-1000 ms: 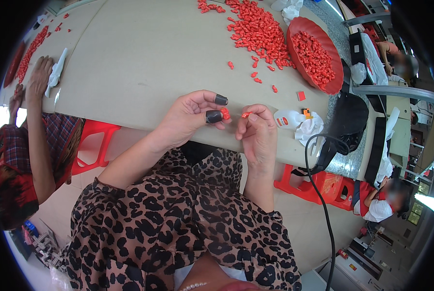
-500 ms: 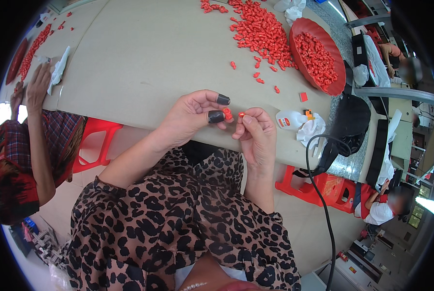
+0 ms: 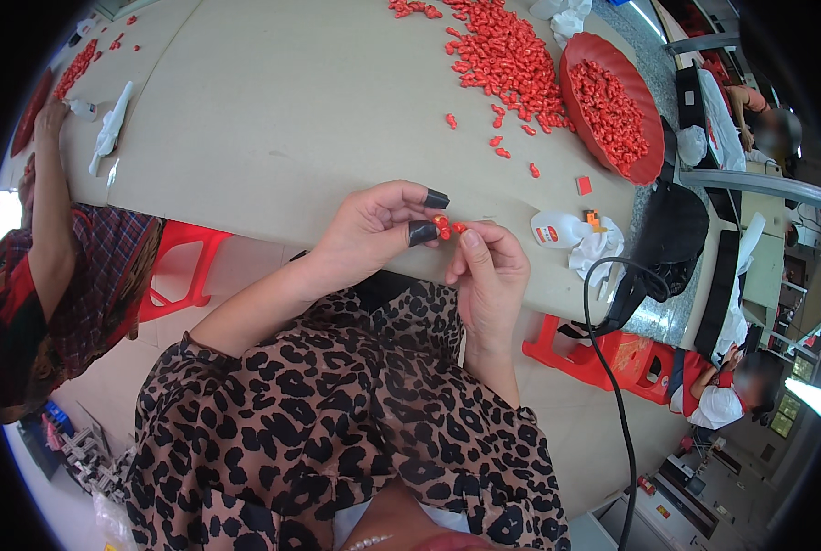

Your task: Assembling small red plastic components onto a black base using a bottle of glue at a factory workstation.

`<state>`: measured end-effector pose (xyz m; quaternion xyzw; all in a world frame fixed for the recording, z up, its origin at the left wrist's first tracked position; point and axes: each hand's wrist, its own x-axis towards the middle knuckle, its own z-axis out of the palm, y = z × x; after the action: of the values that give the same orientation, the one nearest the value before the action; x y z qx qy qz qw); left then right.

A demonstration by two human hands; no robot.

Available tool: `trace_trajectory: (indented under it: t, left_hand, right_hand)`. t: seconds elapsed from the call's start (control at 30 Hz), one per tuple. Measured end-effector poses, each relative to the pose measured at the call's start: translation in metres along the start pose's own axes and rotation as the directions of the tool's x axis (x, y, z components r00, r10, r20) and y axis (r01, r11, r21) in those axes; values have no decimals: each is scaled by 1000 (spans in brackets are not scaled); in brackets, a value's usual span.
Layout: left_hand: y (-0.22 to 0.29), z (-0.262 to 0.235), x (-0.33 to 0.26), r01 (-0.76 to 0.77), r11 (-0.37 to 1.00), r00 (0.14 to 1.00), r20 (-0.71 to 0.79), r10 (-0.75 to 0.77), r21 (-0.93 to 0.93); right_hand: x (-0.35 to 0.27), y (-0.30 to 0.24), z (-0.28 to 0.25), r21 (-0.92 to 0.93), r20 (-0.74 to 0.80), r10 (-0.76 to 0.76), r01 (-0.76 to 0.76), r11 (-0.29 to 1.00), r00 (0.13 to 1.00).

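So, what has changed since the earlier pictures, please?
The left hand and right hand came closer together, each keeping a small red piece. At far left, the co-worker's hand moved forward, away from the white cloth. The red pile, the bowl and the bottle stayed put.

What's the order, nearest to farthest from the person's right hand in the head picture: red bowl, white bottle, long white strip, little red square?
From the right hand:
1. White bottle, just to its right
2. Little red square, up and right, past the bottle
3. Red bowl, farther up and right
4. Long white strip, far left
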<state>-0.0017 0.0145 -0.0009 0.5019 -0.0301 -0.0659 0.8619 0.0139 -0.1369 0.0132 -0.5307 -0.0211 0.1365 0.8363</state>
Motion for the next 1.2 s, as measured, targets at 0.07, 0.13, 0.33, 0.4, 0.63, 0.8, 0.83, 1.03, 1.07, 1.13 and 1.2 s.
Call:
trace_trajectory:
  t: [0.07,0.13,0.33,0.4,0.63,0.8,0.83,1.03,1.07,1.13,1.2]
  left_hand:
    - [0,0,-1,3,1000,1000,-3,-3,8]
    - [0,0,-1,-18,999,1000,7,17,33]
    - [0,2,0,-34,998,999,15,34,48]
    - [-1,2,0,-40,998,999,13,39,51]
    - [-3,4,-2,-49,996,999,2,49,79]
    - [-4,4,-3,-61,991,998,4,61,121]
    - [-5,4,-3,-68,989,998,4,68,132]
    - [-5,5,-5,-95,968,995,-9,99,234]
    - [-5,5,-6,-94,968,995,-10,99,233]
    - [-5,5,-6,-107,934,993,-14,119,339]
    - [-8,5,-7,-126,896,988,-23,150,425]
  right_hand:
    - [-1,1,1,-75,-1,-78,78,994,997]
    - [-2,1,1,-308,30,-227,226,924,973]
    - [0,2,-3,-411,72,-243,251,876,967]
    - [-1,0,-2,-414,65,-230,236,879,971]
    - [-3,1,-4,-411,50,-179,183,893,983]
    - [-4,2,-4,-410,33,-169,167,897,985]
    - [-4,3,-4,-412,34,-170,169,896,985]
    - [-5,1,-3,-553,85,-266,268,789,960]
    - [-5,0,-3,-554,85,-265,266,789,961]
    - [-5,-1,-3,-629,97,-274,272,728,957]
    - [-6,-2,-2,-638,89,-270,263,724,959]
